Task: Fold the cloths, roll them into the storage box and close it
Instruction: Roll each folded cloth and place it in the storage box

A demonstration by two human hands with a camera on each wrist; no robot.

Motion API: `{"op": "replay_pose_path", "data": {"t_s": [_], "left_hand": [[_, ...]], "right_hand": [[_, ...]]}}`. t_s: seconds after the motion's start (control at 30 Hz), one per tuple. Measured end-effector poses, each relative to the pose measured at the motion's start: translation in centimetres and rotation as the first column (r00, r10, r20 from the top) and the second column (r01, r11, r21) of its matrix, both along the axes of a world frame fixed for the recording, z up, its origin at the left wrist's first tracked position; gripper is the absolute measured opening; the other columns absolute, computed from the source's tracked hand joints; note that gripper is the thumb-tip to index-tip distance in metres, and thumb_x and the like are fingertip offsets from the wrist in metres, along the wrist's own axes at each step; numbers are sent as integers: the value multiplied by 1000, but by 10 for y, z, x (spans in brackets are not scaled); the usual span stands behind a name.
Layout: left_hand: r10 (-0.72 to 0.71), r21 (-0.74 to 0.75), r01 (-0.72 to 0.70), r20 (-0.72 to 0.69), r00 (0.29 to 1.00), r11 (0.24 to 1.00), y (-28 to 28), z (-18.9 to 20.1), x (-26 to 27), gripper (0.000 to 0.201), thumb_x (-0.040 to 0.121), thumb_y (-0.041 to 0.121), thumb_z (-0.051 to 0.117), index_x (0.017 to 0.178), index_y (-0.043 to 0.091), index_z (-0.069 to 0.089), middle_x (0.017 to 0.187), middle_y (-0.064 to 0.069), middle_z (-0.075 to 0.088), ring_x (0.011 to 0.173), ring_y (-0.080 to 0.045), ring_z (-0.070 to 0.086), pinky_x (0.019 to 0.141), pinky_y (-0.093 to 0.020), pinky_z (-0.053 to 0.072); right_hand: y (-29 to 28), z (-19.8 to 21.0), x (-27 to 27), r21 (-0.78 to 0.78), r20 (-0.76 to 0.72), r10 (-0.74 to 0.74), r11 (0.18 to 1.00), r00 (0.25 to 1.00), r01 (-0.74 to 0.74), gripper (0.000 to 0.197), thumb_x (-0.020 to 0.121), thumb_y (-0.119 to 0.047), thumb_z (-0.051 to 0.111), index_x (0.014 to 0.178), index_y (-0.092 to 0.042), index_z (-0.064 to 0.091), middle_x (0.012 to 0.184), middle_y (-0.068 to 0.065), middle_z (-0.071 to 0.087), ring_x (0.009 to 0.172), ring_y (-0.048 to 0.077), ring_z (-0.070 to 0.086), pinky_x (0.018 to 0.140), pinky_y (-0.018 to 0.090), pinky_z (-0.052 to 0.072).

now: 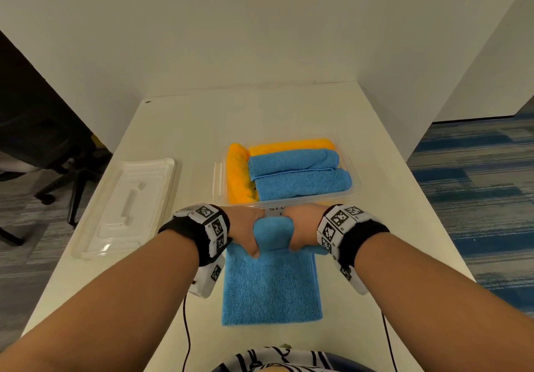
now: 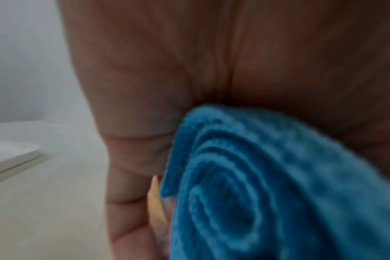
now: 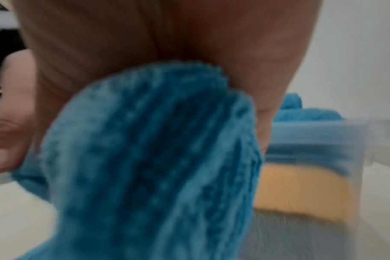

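Nearest me on the bench (image 1: 375,169), the blue cloth (image 1: 271,288) lies flat, a folded strip with its long axis running away from me. Far end already rolled: the roll (image 1: 273,234) sits crosswise, axis left to right, under both hands. My left hand (image 1: 245,228) grips the roll's left end, fingers curled over the top, thumb tucked on the near side. My right hand (image 1: 302,228) grips the right end the same way. Wrist views, blurry, show the spiral end of the roll (image 2: 245,202) pressed into each palm. Both hands equally near, one per end.

Unrolled length lies toward me, so I judge the roll has to travel back along the strip, then lift forward.

Just beyond the hands, touching or nearly so, the storage box (image 1: 354,186) stands open, long side facing me. Inside: two blue rolls (image 1: 297,175) lying left to right, orange cloths (image 1: 238,172) at the left end and back. Little free room inside; cannot tell which slot is spare.

Left of the box, well apart, the lid (image 1: 127,207) lies flat near the bench's left edge. Right side of the bench is free room.
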State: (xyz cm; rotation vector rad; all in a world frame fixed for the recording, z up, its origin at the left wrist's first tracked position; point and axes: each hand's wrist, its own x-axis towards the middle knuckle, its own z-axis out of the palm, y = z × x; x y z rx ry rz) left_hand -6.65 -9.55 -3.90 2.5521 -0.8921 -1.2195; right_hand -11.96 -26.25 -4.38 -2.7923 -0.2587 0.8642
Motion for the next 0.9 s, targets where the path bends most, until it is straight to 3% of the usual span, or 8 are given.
{"op": "replay_pose_path", "data": {"t_s": [0.1, 0.2, 0.37, 0.43, 0.53, 0.7, 0.8, 0.9], "left_hand": [[39, 16, -37, -139, 990, 999, 2, 14, 5, 72, 61, 33, 86, 124, 25, 51, 116, 1, 63, 107, -18, 61, 93, -40, 52], [70, -28, -74, -108, 992, 997, 2, 32, 11, 76, 46, 47, 82, 113, 23, 53, 110, -3, 64, 102, -23, 63, 86, -43, 55], [210, -194, -197, 49, 977, 961, 1, 67, 31, 50, 68, 29, 79, 102, 29, 43, 99, -1, 57, 83, -17, 58, 63, -30, 49], [252, -282, -214, 106, 962, 935, 0, 75, 39, 46, 77, 17, 75, 109, 26, 42, 97, 1, 55, 77, -13, 54, 59, -23, 44], [282, -361, -202, 185, 941, 910, -5, 80, 50, 43, 79, 14, 72, 108, 25, 43, 97, 0, 56, 76, -9, 52, 59, -20, 42], [359, -437, -219, 271, 893, 873, -21, 77, 67, 38, 81, 11, 69, 107, 22, 43, 87, 0, 57, 70, -9, 51, 56, -20, 42], [405, -464, -234, 311, 860, 854, -33, 73, 81, 38, 82, 14, 69, 108, 18, 43, 82, 0, 56, 71, -14, 52, 55, -22, 41], [404, -435, -228, 371, 836, 871, -43, 68, 93, 38, 83, 20, 69, 110, 13, 42, 87, -2, 56, 76, -19, 52, 55, -21, 38]], "right_hand": [[-3, 16, 6, -2, 5, 20, 1000, 1000, -20, 43, 74, -33, 76, 108, -16, 57, 98, 3, 59, 86, 18, 54, 73, 28, 45], [-10, 33, 12, 21, 36, -2, 1000, 999, 1, 51, 74, -38, 76, 113, -15, 54, 99, 0, 56, 88, 18, 53, 74, 29, 43], [-34, 59, 25, 134, 195, -167, 981, 966, 143, 44, 74, -43, 75, 104, -24, 50, 91, -9, 54, 87, 14, 51, 73, 30, 40], [-46, 65, 29, 172, 225, -230, 966, 947, 193, 46, 74, -46, 75, 107, -26, 50, 97, -8, 57, 91, 14, 53, 78, 32, 44], [-62, 66, 34, 268, 259, -331, 927, 907, 262, 48, 73, -42, 76, 111, -26, 52, 101, -5, 59, 93, 17, 56, 81, 33, 47], [-77, 61, 47, 395, 396, -476, 860, 785, 322, 44, 77, -31, 76, 114, -24, 54, 103, -2, 56, 92, 17, 56, 78, 28, 42], [-82, 52, 58, 480, 477, -564, 810, 675, 338, 43, 80, -26, 71, 120, -26, 55, 111, 0, 48, 94, 18, 54, 85, 27, 42], [-83, 42, 68, 516, 510, -602, 786, 615, 341, 43, 85, -16, 64, 126, -26, 54, 120, 2, 44, 99, 21, 55, 94, 32, 45]]}}
